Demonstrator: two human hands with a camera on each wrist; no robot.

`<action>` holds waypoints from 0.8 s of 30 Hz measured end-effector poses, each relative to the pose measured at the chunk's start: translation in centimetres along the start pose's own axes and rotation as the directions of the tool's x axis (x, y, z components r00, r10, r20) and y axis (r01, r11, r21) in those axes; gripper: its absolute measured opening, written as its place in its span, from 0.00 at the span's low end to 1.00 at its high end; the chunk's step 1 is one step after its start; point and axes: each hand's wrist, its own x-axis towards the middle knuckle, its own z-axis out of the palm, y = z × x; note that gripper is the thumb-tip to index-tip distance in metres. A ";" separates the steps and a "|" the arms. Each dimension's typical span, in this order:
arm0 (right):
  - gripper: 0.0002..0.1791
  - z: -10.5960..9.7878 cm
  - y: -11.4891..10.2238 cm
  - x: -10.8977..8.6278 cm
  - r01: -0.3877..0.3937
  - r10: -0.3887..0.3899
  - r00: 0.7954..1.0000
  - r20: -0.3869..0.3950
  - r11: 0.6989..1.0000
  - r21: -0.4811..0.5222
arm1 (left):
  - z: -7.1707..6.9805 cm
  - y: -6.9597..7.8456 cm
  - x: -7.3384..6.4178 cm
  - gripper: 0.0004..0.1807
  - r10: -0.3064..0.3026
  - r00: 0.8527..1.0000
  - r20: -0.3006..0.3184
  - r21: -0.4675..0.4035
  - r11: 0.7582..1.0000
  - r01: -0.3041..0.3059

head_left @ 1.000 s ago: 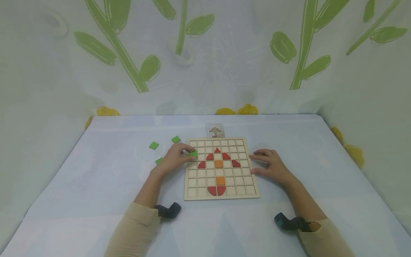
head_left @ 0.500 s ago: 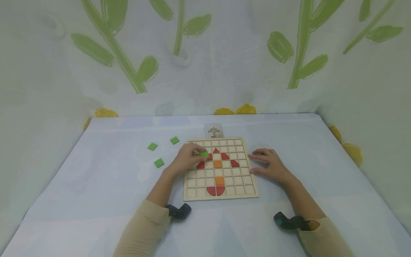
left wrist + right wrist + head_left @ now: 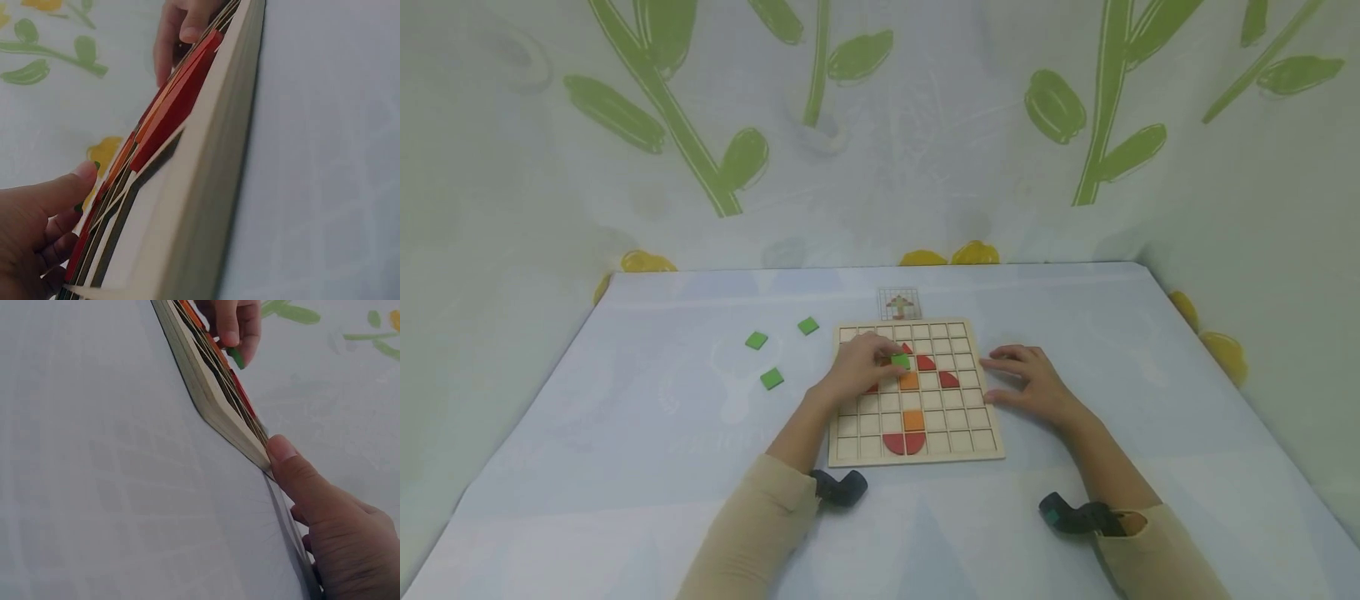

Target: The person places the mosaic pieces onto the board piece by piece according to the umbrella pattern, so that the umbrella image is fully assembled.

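Between thumb and fingers my left hand [image 3: 859, 365] pinches a green square tile [image 3: 900, 362], held over the upper middle of a wooden grid board [image 3: 868, 450]. In the right wrist view the green tile [image 3: 235, 357] shows tilted in those fingertips. Red quarter-round pieces [image 3: 949, 380], a partly covered red triangle and two orange squares [image 3: 913, 420] lie in the board's cells; the left hand hides some of the red ones. My right hand [image 3: 1033, 385] rests at the board's right edge, thumb and fingertips touching the rim, fingers loosely bent.
Three loose green tiles [image 3: 771, 378] lie on the white table [image 3: 625, 417] left of the board. A small pattern card [image 3: 899, 303] sits just behind the board's far edge. Beyond the table rises a wall [image 3: 925, 167] painted with green leaves.
My left hand has moved right with the green tile, from the board's left edge to its upper middle. All three loose tiles now show fully. The right hand stays put.
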 end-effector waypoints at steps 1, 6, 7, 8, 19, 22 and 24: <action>0.30 0.0 0.0 0.0 0.003 -0.003 1.000 -0.002 1.000 0.003 | 0.1 0.1 0.0 0.18 0.005 1.000 0.001 0.002 1.000 -0.005; 0.30 0.0 0.0 0.0 0.003 -0.003 1.000 -0.003 1.000 0.006 | 0.4 0.2 0.2 0.16 0.017 1.000 0.006 -0.007 1.000 -0.017; 0.30 0.0 0.0 0.0 0.002 -0.002 1.000 -0.002 1.000 0.004 | 0.5 0.3 0.2 0.17 0.018 1.000 0.006 -0.003 1.000 -0.018; 0.31 0.0 0.0 0.0 0.000 0.000 1.000 -0.001 1.000 0.001 | 0.5 0.3 0.3 0.17 0.019 1.000 0.005 0.001 1.000 -0.019; 0.30 0.0 0.0 0.0 -0.013 0.013 1.000 0.005 1.000 -0.001 | 0.8 0.4 0.4 0.17 0.032 0.998 -0.048 0.052 0.998 -0.030; 0.30 -0.1 -0.1 0.0 -0.006 0.006 1.000 0.003 1.000 0.001 | 0.8 0.4 0.4 0.17 0.032 0.998 -0.049 0.047 0.998 -0.030; 0.30 -0.1 -0.2 0.0 -0.003 0.003 1.000 0.000 1.000 -0.001 | 0.8 0.5 0.4 0.16 0.035 0.998 -0.051 0.046 0.998 -0.033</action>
